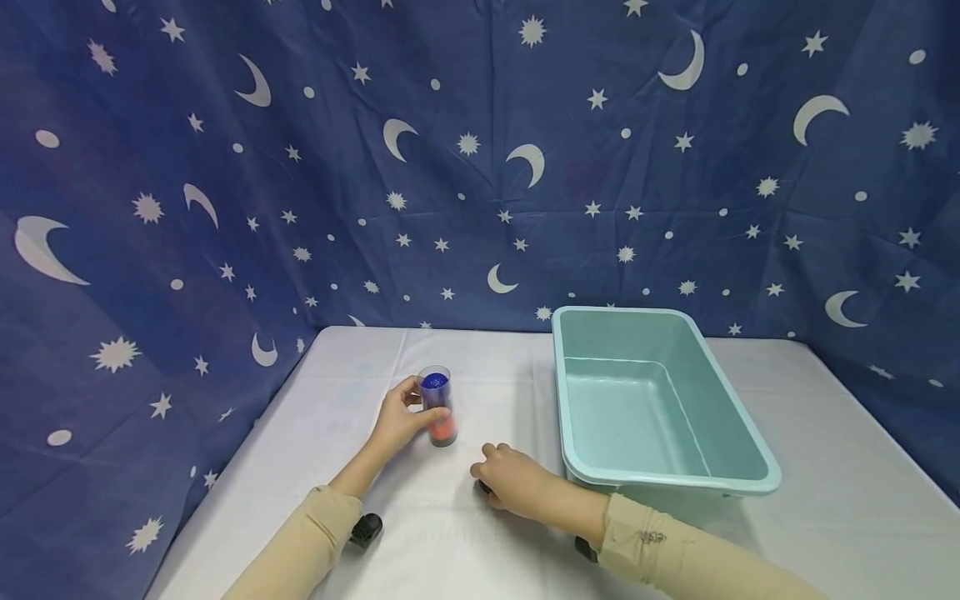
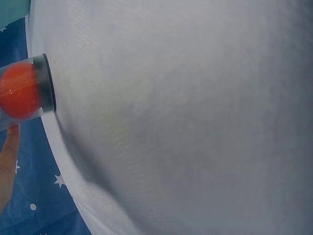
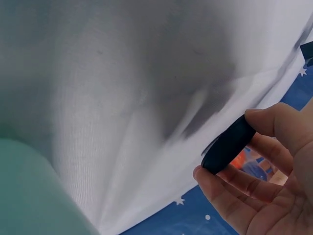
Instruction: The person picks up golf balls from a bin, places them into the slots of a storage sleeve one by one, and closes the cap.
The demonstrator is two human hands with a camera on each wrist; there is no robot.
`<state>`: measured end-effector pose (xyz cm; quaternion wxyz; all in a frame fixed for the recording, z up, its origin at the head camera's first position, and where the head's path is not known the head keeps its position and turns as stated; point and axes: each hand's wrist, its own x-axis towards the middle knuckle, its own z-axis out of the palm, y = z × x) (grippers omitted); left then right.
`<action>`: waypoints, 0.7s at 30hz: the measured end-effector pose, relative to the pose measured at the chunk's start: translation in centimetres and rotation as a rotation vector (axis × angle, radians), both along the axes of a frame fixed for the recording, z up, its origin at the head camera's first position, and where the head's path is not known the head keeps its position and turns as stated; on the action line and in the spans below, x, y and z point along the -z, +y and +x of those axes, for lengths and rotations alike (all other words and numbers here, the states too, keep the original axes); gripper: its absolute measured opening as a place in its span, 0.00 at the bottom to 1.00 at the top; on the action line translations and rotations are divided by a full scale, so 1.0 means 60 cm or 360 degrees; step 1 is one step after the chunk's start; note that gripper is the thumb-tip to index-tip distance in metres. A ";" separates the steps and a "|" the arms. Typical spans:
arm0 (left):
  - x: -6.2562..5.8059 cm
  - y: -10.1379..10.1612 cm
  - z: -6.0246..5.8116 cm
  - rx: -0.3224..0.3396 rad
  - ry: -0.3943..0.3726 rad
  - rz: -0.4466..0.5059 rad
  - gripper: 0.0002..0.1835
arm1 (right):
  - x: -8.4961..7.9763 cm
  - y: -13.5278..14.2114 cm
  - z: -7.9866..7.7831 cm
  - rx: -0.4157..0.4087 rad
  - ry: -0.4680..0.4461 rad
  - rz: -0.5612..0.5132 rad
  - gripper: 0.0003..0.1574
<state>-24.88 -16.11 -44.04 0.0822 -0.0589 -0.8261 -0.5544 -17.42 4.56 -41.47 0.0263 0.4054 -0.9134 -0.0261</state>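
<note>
A clear tube [image 1: 437,402] stands on the white tabletop, left of centre in the head view. My left hand [image 1: 400,422] grips it from the left side, thumb across the front. Inside it a blue ball [image 1: 434,381] shows near the top rim and an orange ball [image 2: 20,90] near the dark base. The tube's top has no cover on it. My right hand [image 1: 520,481] is to the right and nearer to me, low over the table. Between thumb and fingers it pinches a round black lid [image 3: 229,144] by its edges, seen nearly edge-on in the right wrist view.
A large light-green plastic bin [image 1: 570,417] stands right of my right hand, with its near rim beside my right forearm. White cloth [image 1: 480,550] covers the table. A blue curtain [image 1: 450,200] with moons and stars hangs behind and at the sides.
</note>
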 end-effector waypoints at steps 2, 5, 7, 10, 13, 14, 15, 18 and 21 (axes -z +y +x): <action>0.000 0.000 0.000 0.0006 0.0008 0.0003 0.22 | -0.004 0.002 0.002 -0.0007 0.0012 0.0007 0.12; 0.000 0.001 -0.001 0.0004 0.0014 0.0007 0.21 | -0.012 0.005 0.007 -0.0024 0.0036 0.0033 0.11; 0.001 0.002 -0.001 -0.0004 0.0017 0.0006 0.21 | -0.017 0.006 0.012 -0.0039 0.0051 0.0060 0.12; -0.001 0.003 0.002 -0.0015 0.0010 0.0008 0.21 | -0.025 0.005 0.019 -0.0065 0.0098 0.0108 0.12; -0.024 0.009 0.019 -0.0016 0.0007 -0.0020 0.20 | -0.033 0.003 0.025 -0.0089 0.0177 0.0149 0.13; -0.034 0.012 0.025 -0.0013 -0.0001 -0.0021 0.19 | -0.035 0.003 0.027 -0.0097 0.0209 0.0162 0.13; -0.042 0.014 0.031 -0.0010 -0.0007 -0.0023 0.19 | -0.037 0.003 0.028 -0.0104 0.0240 0.0172 0.13; -0.056 0.018 0.041 -0.0002 -0.0017 -0.0021 0.18 | -0.044 0.003 0.030 -0.0122 0.0307 0.0202 0.13; -0.043 0.015 0.032 -0.0003 -0.0021 -0.0023 0.19 | -0.053 0.004 0.033 -0.0143 0.0334 0.0235 0.14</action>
